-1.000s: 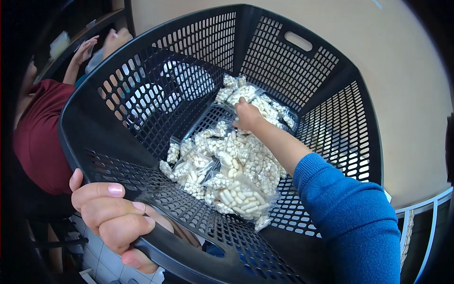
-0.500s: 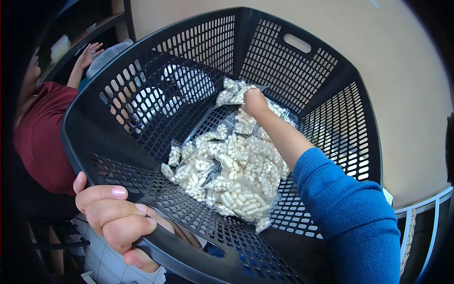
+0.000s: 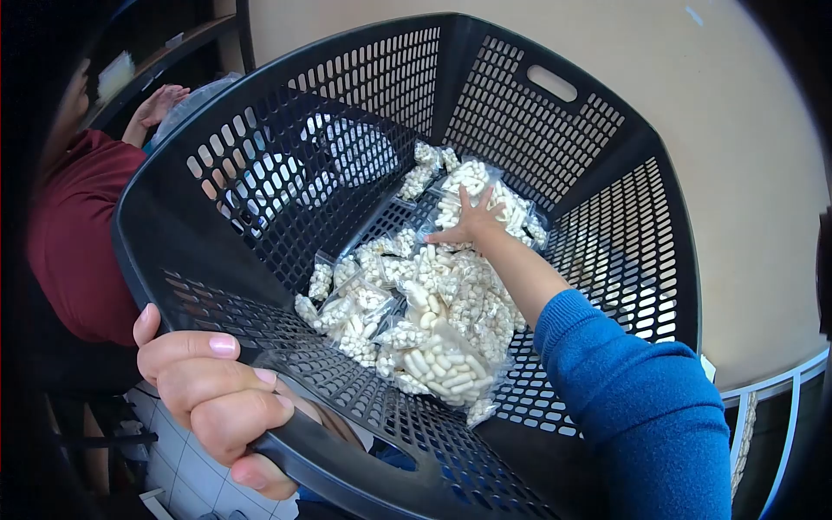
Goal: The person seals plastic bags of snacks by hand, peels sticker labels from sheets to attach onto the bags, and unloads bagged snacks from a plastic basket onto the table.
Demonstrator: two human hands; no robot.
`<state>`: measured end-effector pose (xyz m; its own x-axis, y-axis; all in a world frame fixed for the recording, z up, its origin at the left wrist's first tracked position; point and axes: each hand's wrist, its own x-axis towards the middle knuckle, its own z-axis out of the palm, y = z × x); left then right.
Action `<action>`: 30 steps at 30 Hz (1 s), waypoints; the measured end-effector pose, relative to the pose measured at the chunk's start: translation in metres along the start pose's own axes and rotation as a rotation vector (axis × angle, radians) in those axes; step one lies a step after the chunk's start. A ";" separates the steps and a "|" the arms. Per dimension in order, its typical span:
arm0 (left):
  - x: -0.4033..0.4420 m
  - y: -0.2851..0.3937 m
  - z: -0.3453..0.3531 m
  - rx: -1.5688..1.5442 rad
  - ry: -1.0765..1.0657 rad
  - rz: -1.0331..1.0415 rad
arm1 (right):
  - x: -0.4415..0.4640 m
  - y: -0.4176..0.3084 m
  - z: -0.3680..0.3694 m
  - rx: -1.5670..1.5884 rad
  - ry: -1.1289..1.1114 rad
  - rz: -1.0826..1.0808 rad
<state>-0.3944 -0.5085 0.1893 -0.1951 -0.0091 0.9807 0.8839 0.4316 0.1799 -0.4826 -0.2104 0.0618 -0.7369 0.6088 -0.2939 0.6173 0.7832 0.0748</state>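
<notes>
Left hand (image 3: 212, 390), lower left, curled around black basket (image 3: 347, 481) handle; right hand (image 3: 472, 221), centre, fingers spread over clear bags (image 3: 516, 210).

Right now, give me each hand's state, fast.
Left hand: closed, holding the black basket handle.
Right hand: open, fingers spread over the clear bags, nothing gripped.

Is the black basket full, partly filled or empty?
Partly filled: clear bags of white pieces lie low in the black basket, whose sides rise well above them.
</notes>
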 end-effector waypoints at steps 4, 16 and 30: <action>-0.001 -0.001 0.000 -0.007 0.000 0.004 | 0.014 0.002 0.001 0.058 -0.076 -0.099; -0.003 -0.003 0.001 -0.006 0.017 0.026 | 0.066 0.051 0.007 0.264 0.058 -0.029; -0.003 -0.004 -0.002 -0.010 0.032 0.044 | 0.077 0.014 0.006 0.417 -0.015 0.085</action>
<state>-0.3971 -0.5118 0.1859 -0.1424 -0.0191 0.9896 0.8957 0.4231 0.1370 -0.5291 -0.1539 0.0343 -0.6766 0.6645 -0.3173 0.7363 0.6105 -0.2917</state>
